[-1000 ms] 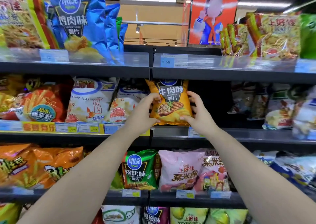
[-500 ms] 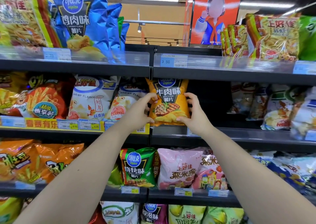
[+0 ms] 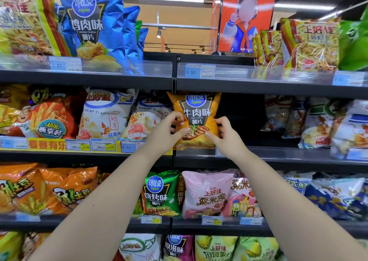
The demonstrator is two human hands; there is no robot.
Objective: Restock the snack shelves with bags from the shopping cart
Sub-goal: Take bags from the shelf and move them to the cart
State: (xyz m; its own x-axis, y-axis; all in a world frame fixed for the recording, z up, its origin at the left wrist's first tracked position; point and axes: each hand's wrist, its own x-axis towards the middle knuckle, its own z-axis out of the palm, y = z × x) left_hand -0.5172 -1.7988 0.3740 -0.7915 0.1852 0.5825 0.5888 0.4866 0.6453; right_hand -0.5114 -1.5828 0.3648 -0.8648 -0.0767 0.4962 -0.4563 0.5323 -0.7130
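On the dark middle shelf (image 3: pixel 278 157), left hand (image 3: pixel 165 135) and right hand (image 3: pixel 226 137) pinch an orange foil crisp bag (image 3: pixel 197 111), apparently seated, not yet released.

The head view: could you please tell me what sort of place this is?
Likely a supermarket snack aisle: tiered shelves packed with snack bags, price tags along their edges, a promotional sign above. The left hand and right hand grip an orange chip bag.
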